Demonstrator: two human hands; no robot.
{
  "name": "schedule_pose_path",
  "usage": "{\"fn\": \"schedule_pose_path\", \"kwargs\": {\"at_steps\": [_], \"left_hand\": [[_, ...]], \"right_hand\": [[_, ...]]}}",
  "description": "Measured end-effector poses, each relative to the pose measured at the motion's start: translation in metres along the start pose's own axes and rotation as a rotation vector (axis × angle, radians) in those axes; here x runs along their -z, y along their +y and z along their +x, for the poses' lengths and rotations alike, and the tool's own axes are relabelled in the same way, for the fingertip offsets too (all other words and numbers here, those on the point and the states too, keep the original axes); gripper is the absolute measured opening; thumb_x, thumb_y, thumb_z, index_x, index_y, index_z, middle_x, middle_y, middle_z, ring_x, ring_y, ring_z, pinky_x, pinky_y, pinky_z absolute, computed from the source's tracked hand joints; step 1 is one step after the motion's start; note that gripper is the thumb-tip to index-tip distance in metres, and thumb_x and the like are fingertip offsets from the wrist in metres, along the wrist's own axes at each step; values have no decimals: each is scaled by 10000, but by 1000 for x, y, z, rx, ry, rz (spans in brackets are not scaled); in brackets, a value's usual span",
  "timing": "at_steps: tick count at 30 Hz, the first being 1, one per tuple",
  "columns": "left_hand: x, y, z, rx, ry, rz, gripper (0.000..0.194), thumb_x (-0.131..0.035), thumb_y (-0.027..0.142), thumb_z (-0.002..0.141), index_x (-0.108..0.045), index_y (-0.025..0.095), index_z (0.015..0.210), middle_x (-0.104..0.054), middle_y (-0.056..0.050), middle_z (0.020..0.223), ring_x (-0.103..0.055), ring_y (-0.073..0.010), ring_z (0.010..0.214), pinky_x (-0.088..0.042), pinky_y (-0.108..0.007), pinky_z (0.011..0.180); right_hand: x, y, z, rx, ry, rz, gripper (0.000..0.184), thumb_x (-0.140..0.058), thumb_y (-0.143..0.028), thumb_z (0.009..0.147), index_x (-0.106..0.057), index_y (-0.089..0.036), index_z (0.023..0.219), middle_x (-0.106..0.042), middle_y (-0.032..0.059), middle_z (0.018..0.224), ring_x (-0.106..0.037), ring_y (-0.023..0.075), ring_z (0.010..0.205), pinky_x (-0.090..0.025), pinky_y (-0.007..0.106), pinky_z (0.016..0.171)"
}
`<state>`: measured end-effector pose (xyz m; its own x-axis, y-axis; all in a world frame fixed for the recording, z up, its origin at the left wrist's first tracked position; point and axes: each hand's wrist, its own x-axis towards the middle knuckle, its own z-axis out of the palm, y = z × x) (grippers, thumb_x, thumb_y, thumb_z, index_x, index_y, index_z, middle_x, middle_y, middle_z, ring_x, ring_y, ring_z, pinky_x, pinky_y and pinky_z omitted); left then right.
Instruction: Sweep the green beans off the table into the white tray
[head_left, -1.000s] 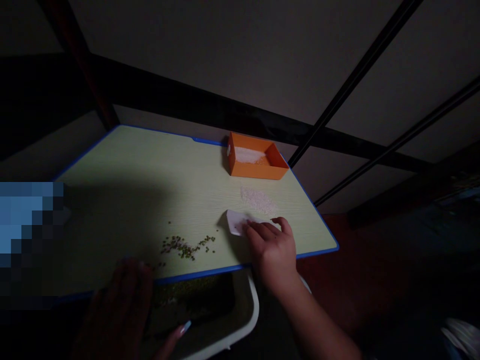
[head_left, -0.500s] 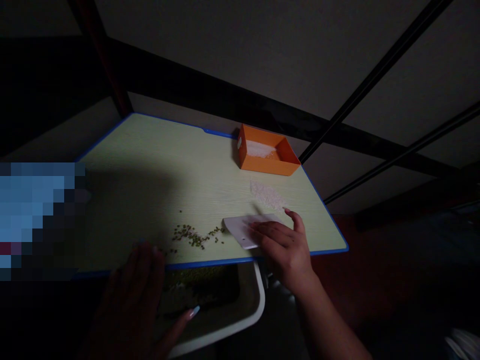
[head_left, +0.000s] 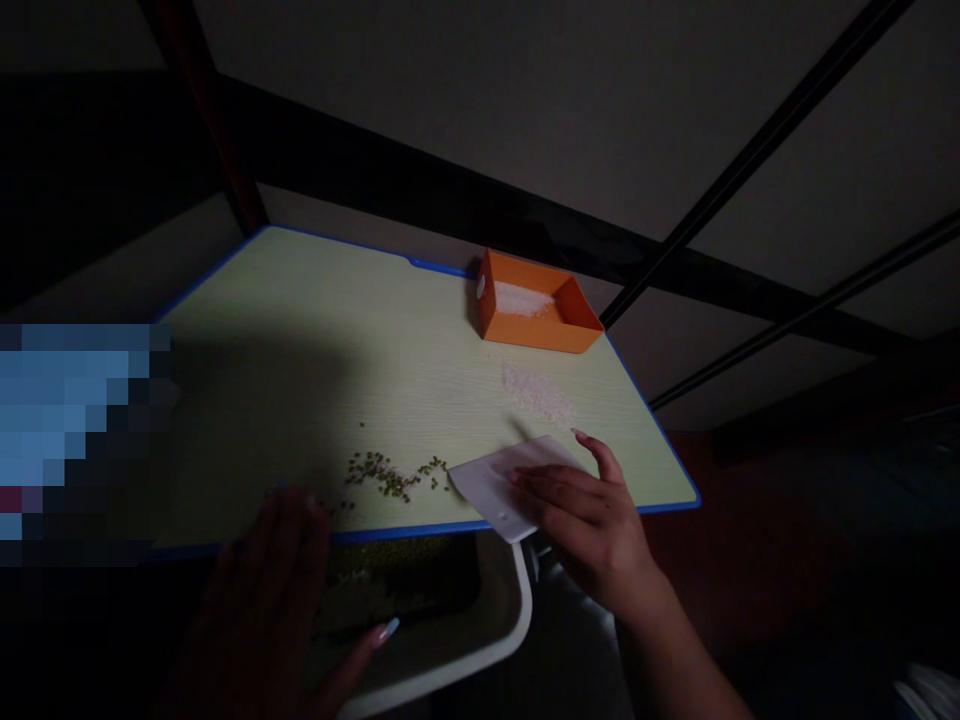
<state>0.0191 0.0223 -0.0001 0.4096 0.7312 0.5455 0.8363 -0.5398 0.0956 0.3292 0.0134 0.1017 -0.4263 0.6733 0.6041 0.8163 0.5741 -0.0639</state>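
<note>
My right hand (head_left: 592, 525) grips a thin white card (head_left: 491, 490) with a small hole near its near corner. Its fingers lie across the top; the thumb is hidden. The card tilts over the table's near edge, its left corner beside a scatter of green mung beans (head_left: 390, 480) mixed with some white grains. In shadow at the near edge, my left hand (head_left: 270, 590) is spread, holding nothing visible, its thumb stretched out over a white-rimmed bin (head_left: 517, 610). Green beans show inside that bin, under the edge. A patch of white rice (head_left: 536, 392) lies beyond my right hand.
An orange box (head_left: 540, 330) with white rice in it stands at the table's far right. The pale table (head_left: 247, 290) has a blue rim. A dark panelled wall (head_left: 450, 120) rises behind. A blurred-out blue patch covers the left side.
My right hand has drawn the card slightly toward me and right, so its near corner now hangs past the table edge. The beans, rice and left hand look unchanged.
</note>
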Motion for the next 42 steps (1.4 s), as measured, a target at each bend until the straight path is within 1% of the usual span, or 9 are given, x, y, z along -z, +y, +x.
{"fn": "schedule_pose_path", "kwargs": {"at_steps": [7, 12, 16, 26, 31, 33, 35, 38, 42], "left_hand": [[1, 0, 0, -10, 32, 0, 893, -444, 594, 882, -207, 81, 1574, -122, -154, 1758, -144, -328, 1632, -273, -548, 1272], [0, -5, -1, -30, 27, 16, 938, -499, 607, 844, -192, 125, 1587, -177, -161, 1745, -307, -432, 1565, -448, -636, 1125], [0, -4, -1, 2, 34, -12, 951, -525, 573, 821, -163, 163, 1599, -221, -162, 1733, -394, -460, 1511, -520, -670, 1039], [0, 0, 0, 21, 0, -13, 943, -503, 552, 816, -146, 173, 1601, -115, -94, 1758, -323, -438, 1556, -545, -681, 1038], [0, 0, 0, 43, -7, -29, 943, -497, 553, 826, -108, 195, 1607, -96, -91, 1758, -296, -452, 1563, -489, -728, 1094], [0, 0, 1, 48, -11, -38, 950, -492, 565, 826, -93, 205, 1609, -101, -98, 1757, -303, -466, 1556, -466, -751, 1108], [-1, 0, 2, 49, -15, -42, 954, -495, 569, 825, -91, 205, 1609, -116, -112, 1755, -300, -478, 1553, -456, -768, 1109], [-2, -1, 2, 33, -19, -41, 956, -496, 567, 827, -100, 184, 1607, -122, -128, 1752, -296, -487, 1551, -467, -780, 1089], [-2, -2, 2, 19, -5, -29, 937, -468, 552, 837, -95, 169, 1606, -76, -93, 1759, -260, -459, 1574, -496, -757, 1065]], "right_hand": [[-7, 1, 7, -8, 71, 13, 242, -530, -114, 1020, -727, -246, 1068, -832, -6, 1037, -775, 148, 947, -279, 457, 1223], [-13, 2, 12, -3, 71, 24, 254, -536, -101, 1010, -729, -254, 1073, -830, -17, 1025, -772, 149, 948, -261, 455, 1235], [-12, 2, 8, 8, 64, 10, 252, -510, -133, 1036, -724, -264, 1058, -831, -22, 1027, -775, 149, 932, -237, 448, 1248], [-4, -9, -2, -26, 46, 11, 243, -495, -174, 1065, -727, -244, 1060, -834, 6, 1034, -776, 147, 939, -229, 435, 1255], [11, -10, -2, -44, 58, -13, 265, -477, -115, 1045, -716, -220, 1088, -831, 36, 1045, -777, 155, 943, -265, 452, 1228], [21, -3, 2, -104, 69, -47, 240, -521, -98, 1015, -711, -226, 1086, -832, 27, 992, -775, 153, 867, -382, 429, 1132], [28, 10, 11, -238, 76, -63, 183, -599, -146, 983, -715, -231, 1096, -828, 24, 930, -756, 156, 759, -508, 352, 900], [31, 34, 30, -540, -27, 61, 210, -645, -261, 941, -730, -195, 1123, -818, 78, 940, -744, 201, 747, -502, 295, 646], [23, 53, 52, -762, -244, 215, 202, -693, -293, 853, -749, -174, 1006, -795, 96, 874, -705, 229, 743, -465, 301, 623]]}}
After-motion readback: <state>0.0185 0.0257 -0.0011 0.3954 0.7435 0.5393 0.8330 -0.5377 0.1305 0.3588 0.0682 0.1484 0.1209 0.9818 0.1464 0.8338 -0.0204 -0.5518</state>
